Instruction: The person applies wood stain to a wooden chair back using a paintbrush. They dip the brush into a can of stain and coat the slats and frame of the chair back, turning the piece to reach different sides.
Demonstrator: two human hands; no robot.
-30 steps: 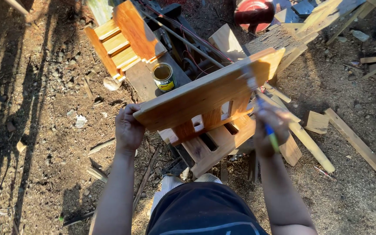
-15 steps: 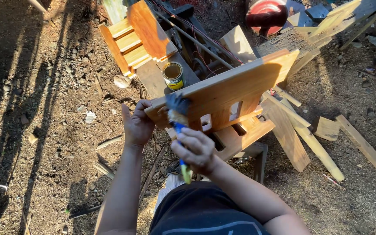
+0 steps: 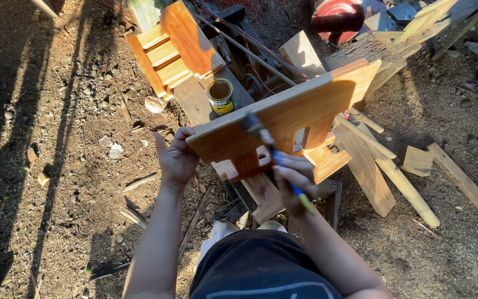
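While L hand [image 3: 177, 159] grips board [image 3: 283, 113] edge, R hand [image 3: 294, 176] clasps brush [image 3: 275, 158] on it.

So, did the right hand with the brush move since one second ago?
Yes. The right hand with the brush moved left along the wooden board, from its right end toward the middle, nearer the open can.

Left hand [image 3: 177, 160] on wooden stool [image 3: 283, 113], right hand [image 3: 295, 176] with paintbrush [image 3: 275, 158].

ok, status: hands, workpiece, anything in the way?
Left hand grips wooden panel end. Right hand holds paintbrush on panel. Open can behind, apart.
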